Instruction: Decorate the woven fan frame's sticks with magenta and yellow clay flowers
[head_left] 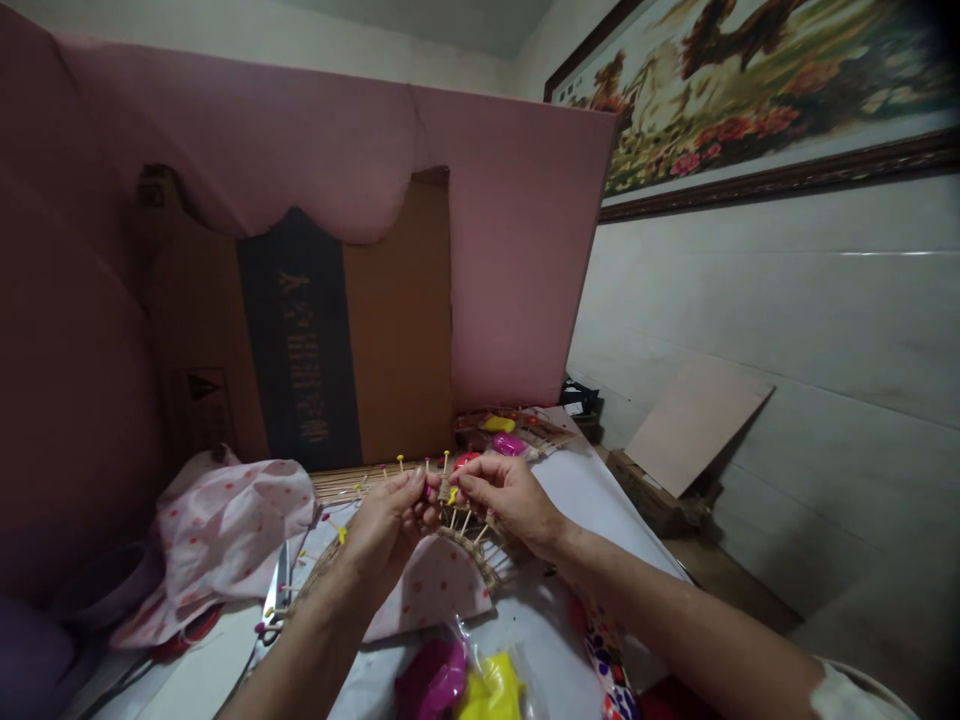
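Both hands work close together over a fan-shaped craft piece made of thin sticks, twine and a half-round of dotted fabric point(435, 588). My left hand point(394, 515) is closed in a pinch, with a small magenta bit point(429, 491) at its fingertips. Just across from it, my right hand point(514, 498) pinches thumb to forefinger beside a small yellow piece point(453, 495); what lies between those fingertips is too small to make out. Yellow and magenta knobs, such as this yellow knob point(446, 455), top the sticks around the fan's edge.
Bags of magenta clay point(433, 680) and yellow clay point(491, 688) lie in front. Scissors point(276, 585) and a bunched dotted cloth point(236, 515) are at left. Behind stand a cardboard box point(397, 330) and a pink panel point(517, 250). More coloured packets, including a magenta packet point(510, 444), lie at the back.
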